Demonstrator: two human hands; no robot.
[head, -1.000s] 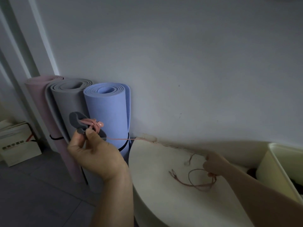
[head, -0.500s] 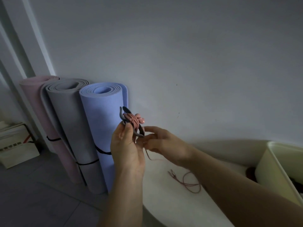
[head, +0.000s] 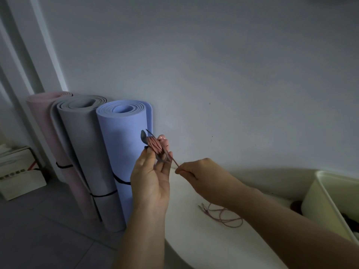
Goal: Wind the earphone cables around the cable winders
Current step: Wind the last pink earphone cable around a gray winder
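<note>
We judge this to be the middle of the winding step: several turns are on, and a good length is not yet wound. The left hand holds the dark grey cable winder up in the air, above the table's left edge and in front of the blue yoga mat. Its fingertips are closed round the winder's lower part. The right hand sits just beside it, lower and to the right, and pinches the pink earphone cable between thumb and forefinger. A short, straight run of cable passes from that pinch up to the winder.

On the winder the cable lies in a tight bundle of parallel pink turns across the middle, with the winder's dark ends showing above and below. The pink earbuds sit against the bundle's upper right side. We cannot see how they are fixed there.

The unwound part lies in loose, overlapping loops on the white table, about midway between its left edge and the cream bin at its right edge. What looks like the plug end points left. The stretch between the pinch and those loops is hidden behind the right forearm.

The next move, as we see it, calls for carrying the pinched strand round the winder while keeping it taut, so each turn beds beside the last. Slack would let the turns slip off, and the loops on the table could tangle as they are drawn up.
</note>
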